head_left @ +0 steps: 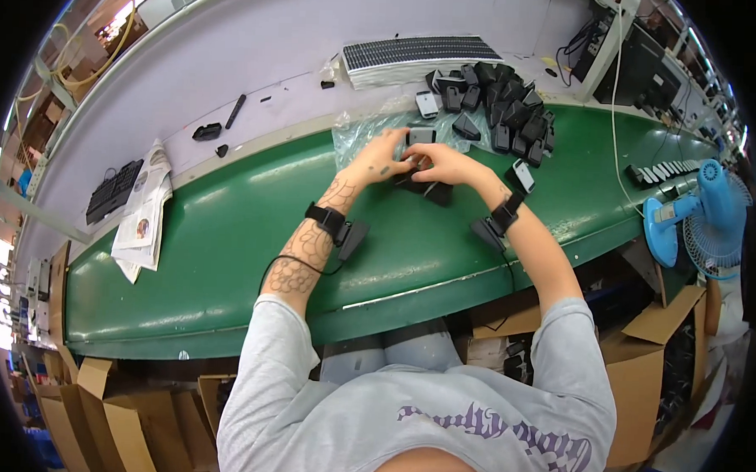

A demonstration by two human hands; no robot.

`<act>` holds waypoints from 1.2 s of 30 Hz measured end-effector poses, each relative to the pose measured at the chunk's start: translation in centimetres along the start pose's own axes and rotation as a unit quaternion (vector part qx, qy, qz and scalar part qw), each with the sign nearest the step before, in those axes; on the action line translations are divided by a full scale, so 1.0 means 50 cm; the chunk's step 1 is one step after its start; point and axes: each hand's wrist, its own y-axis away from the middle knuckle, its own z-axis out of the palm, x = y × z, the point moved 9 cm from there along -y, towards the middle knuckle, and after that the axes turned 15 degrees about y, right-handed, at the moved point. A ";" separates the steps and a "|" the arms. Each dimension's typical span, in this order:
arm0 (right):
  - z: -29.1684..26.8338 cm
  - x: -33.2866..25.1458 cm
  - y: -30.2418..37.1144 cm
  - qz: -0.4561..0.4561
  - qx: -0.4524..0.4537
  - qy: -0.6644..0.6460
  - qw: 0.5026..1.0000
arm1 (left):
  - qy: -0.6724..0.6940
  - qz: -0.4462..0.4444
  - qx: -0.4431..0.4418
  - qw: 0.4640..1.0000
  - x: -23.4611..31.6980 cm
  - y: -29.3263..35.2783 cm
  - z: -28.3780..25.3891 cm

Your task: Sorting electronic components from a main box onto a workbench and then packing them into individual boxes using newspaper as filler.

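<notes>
We have our left hand (379, 161) partly open, its fingertips just beside a grey-faced device (421, 136). Our right hand (444, 165) is curled, its fingers bent above dark pieces (434, 193). We cannot tell whether either grips anything. Past our fingers, to their right, we see black parts (515, 112) heaped; plastic (348, 139) lies beyond them on the green table (227, 256).

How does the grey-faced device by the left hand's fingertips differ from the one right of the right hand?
The inner device sits close to the left hand; the outer device lies apart from both hands. The inner device runs crosswise, left to right; the outer device slants. The outer device's face looks paler than the inner device's. Both show a greyish face with dark edging.
</notes>
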 end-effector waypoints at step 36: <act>-0.046 -0.112 0.110 0.068 0.193 0.188 0.961 | -0.131 0.088 -0.163 0.974 0.005 0.075 -0.005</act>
